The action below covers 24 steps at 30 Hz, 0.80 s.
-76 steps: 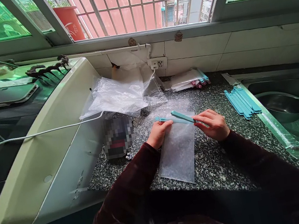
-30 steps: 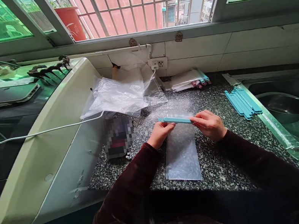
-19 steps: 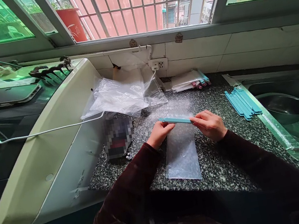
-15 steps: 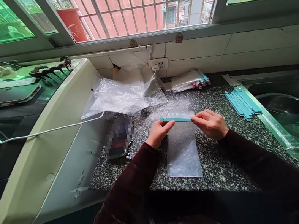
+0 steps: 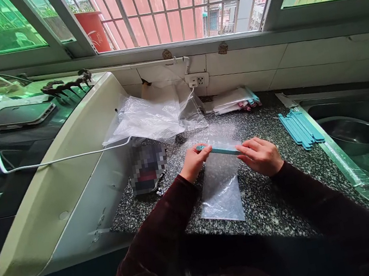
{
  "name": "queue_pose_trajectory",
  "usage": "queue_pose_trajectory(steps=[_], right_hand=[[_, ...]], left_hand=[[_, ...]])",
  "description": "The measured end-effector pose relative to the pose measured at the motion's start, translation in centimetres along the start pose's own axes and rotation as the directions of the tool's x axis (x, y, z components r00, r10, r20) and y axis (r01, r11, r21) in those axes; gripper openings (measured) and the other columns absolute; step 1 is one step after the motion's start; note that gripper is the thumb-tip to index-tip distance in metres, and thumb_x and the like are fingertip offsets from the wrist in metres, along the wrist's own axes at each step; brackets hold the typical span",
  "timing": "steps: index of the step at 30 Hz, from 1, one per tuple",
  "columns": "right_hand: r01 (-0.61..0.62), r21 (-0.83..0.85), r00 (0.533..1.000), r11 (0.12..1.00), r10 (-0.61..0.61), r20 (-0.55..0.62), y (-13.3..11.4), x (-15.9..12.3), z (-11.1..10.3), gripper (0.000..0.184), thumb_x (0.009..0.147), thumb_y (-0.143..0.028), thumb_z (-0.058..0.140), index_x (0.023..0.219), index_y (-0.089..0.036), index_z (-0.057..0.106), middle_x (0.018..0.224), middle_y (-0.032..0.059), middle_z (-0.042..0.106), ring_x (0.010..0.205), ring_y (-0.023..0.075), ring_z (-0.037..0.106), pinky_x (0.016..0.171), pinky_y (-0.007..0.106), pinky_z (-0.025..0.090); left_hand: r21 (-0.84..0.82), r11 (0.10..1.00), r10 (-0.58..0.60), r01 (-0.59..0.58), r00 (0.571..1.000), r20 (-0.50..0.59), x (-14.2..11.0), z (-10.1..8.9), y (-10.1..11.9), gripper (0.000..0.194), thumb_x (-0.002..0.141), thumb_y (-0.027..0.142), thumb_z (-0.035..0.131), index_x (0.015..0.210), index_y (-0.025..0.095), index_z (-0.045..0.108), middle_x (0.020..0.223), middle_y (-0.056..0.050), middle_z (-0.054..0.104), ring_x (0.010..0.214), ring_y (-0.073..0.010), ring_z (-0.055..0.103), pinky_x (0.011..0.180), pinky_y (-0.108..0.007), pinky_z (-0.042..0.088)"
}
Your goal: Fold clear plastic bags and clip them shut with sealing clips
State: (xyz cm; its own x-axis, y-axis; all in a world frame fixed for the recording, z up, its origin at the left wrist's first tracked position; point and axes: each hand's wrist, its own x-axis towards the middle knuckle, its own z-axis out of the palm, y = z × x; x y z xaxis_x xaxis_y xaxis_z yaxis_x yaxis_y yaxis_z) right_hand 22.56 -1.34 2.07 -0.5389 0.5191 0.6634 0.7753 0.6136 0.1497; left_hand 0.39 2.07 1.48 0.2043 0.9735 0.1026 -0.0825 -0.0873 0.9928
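Head view: blue clip (image 5: 225, 150) sits crosswise over the clear bag (image 5: 221, 200), near its far end, above the counter (image 5: 271, 208). Left hand (image 5: 194, 162) grips the clip's left end, thumb on top; right hand (image 5: 262, 156) pinches its right end. Can't tell if the clip is fully snapped. Bag's near part runs toward the counter's front edge. Behind: loose plastic bags (image 5: 152, 115) left, stack of clipped bags (image 5: 231, 100) right, both near the wall. Pixelated item (image 5: 147, 168) left of the left hand. Spare blue clips (image 5: 300, 129) piled right, just beside the sink (image 5: 360, 183).
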Motion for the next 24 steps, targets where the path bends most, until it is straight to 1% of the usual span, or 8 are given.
queue_pose_trajectory(steps=[3, 5, 7, 10, 12, 14, 20, 24], right_hand=[[-0.201, 0.207, 0.978, 0.958, 0.206, -0.006, -0.3, -0.1, -0.3, 0.028, 0.08, -0.038, 0.058, 0.1, -0.019, 0.063, 0.087, 0.0072, 0.065, 0.079, 0.0185, 0.058, 0.07, 0.031, 0.048], [-0.358, 0.386, 0.929, 0.85, 0.367, 0.051, -0.3, -0.1, -0.5, 0.035, 0.08, -0.044, 0.057, 0.105, -0.019, 0.06, 0.091, 0.0084, 0.063, 0.083, 0.0194, 0.059, 0.071, 0.033, 0.05], [-0.475, 0.516, 0.874, 0.713, 0.451, 0.181, -0.4, 0.0, -0.6, 0.043, 0.078, -0.048, 0.057, 0.109, -0.019, 0.057, 0.095, 0.0089, 0.062, 0.084, 0.0194, 0.059, 0.071, 0.034, 0.05], [-0.601, 0.59, 0.799, 0.539, 0.43, 0.421, -0.4, 0.2, -0.6, 0.049, 0.074, -0.05, 0.061, 0.111, -0.019, 0.055, 0.098, 0.009, 0.064, 0.088, 0.0202, 0.06, 0.075, 0.037, 0.05], [-0.664, 0.591, 0.747, 0.459, 0.37, 0.552, -0.7, 0.4, -0.5, 0.049, 0.071, -0.048, 0.064, 0.11, -0.018, 0.056, 0.097, 0.0084, 0.064, 0.088, 0.0202, 0.06, 0.076, 0.037, 0.049], [-0.71, 0.577, 0.7, 0.403, 0.321, 0.637, -1.1, 0.5, -0.3, 0.05, 0.066, -0.045, 0.067, 0.107, -0.017, 0.057, 0.095, 0.0078, 0.064, 0.084, 0.0192, 0.06, 0.074, 0.035, 0.049], [-0.809, 0.5, 0.575, 0.309, 0.24, 0.782, -2.2, 0.7, -0.1, 0.039, 0.06, -0.047, 0.068, 0.078, -0.014, 0.06, 0.064, -0.0006, 0.056, 0.058, 0.0118, 0.049, 0.053, 0.025, 0.039], [-0.836, 0.505, 0.546, 0.213, 0.233, 0.805, -2.4, 0.8, -0.3, 0.038, 0.059, -0.051, 0.067, 0.068, -0.014, 0.059, 0.06, -0.001, 0.055, 0.056, 0.0106, 0.048, 0.054, 0.025, 0.039]], left_hand=[[0.056, 0.998, -0.022, 0.018, 0.997, 0.075, -0.2, 0.0, 0.5, 0.037, 0.064, 0.05, 0.063, 0.059, 0.015, 0.053, 0.047, 0.005, 0.04, 0.047, -0.0064, 0.034, 0.049, -0.022, 0.026], [0.11, 0.993, -0.05, 0.033, 0.987, 0.155, -0.5, 0.1, 0.8, 0.037, 0.064, 0.05, 0.064, 0.061, 0.014, 0.055, 0.048, 0.005, 0.04, 0.048, -0.006, 0.033, 0.048, -0.022, 0.025], [0.161, 0.986, -0.083, 0.045, 0.969, 0.234, -0.8, 0.2, 1.1, 0.037, 0.064, 0.049, 0.065, 0.063, 0.013, 0.057, 0.049, 0.006, 0.038, 0.047, -0.0053, 0.031, 0.046, -0.021, 0.022], [0.212, 0.975, -0.128, 0.059, 0.935, 0.329, -1.1, 0.5, 1.1, 0.037, 0.064, 0.048, 0.065, 0.067, 0.012, 0.059, 0.048, 0.006, 0.037, 0.045, -0.0046, 0.029, 0.043, -0.02, 0.019], [0.229, 0.972, -0.132, 0.046, 0.917, 0.376, -1.2, 0.7, 1.0, 0.036, 0.065, 0.047, 0.065, 0.069, 0.012, 0.06, 0.049, 0.006, 0.04, 0.045, -0.0049, 0.031, 0.043, -0.02, 0.021], [0.241, 0.97, -0.121, 0.023, 0.908, 0.401, -1.3, 0.8, 0.8, 0.035, 0.065, 0.045, 0.065, 0.07, 0.011, 0.061, 0.052, 0.005, 0.043, 0.047, -0.0056, 0.034, 0.044, -0.02, 0.025], [0.256, 0.967, -0.108, 0.007, 0.917, 0.383, -1.3, 0.9, 0.7, 0.034, 0.065, 0.045, 0.066, 0.068, 0.011, 0.061, 0.055, 0.004, 0.046, 0.049, -0.0062, 0.036, 0.046, -0.02, 0.028], [0.263, 0.965, -0.111, 0.008, 0.918, 0.38, -1.3, 0.9, 0.6, 0.033, 0.066, 0.044, 0.065, 0.068, 0.011, 0.06, 0.054, 0.004, 0.045, 0.049, -0.006, 0.036, 0.046, -0.02, 0.027]])
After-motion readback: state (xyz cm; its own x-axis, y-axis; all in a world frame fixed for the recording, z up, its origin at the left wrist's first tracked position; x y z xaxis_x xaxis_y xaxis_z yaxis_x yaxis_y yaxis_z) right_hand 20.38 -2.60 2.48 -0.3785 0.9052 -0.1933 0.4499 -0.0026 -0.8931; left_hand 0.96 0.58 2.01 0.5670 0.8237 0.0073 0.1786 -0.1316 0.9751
